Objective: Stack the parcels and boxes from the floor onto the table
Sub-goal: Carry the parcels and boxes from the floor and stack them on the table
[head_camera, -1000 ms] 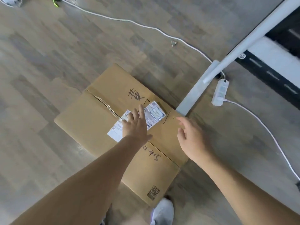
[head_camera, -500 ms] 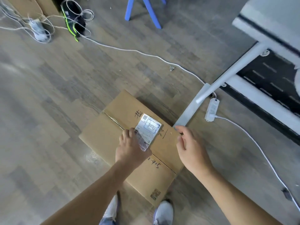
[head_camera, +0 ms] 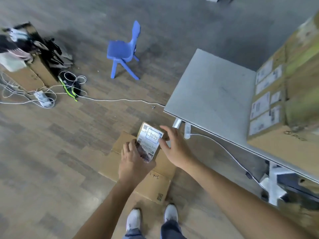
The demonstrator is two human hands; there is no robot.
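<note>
My left hand (head_camera: 133,163) grips a small parcel (head_camera: 149,141) with a white shipping label, lifted above a flat cardboard box (head_camera: 150,178) that lies on the wooden floor. My right hand (head_camera: 174,147) touches the parcel's right edge with fingers spread. The grey table (head_camera: 212,94) stands to the right. Large cardboard boxes (head_camera: 283,104) with white labels are stacked on its right end.
A white power strip (head_camera: 187,131) and its cable (head_camera: 227,152) hang by the table leg. A blue child's chair (head_camera: 123,52) stands behind. At left are cardboard boxes (head_camera: 29,73), tangled cables (head_camera: 43,94) and a black shoe (head_camera: 70,85). My feet (head_camera: 151,218) are below.
My left hand took hold of the small parcel and lifted it off the flat box. My right hand came in to its right edge. The view rose, showing the table top.
</note>
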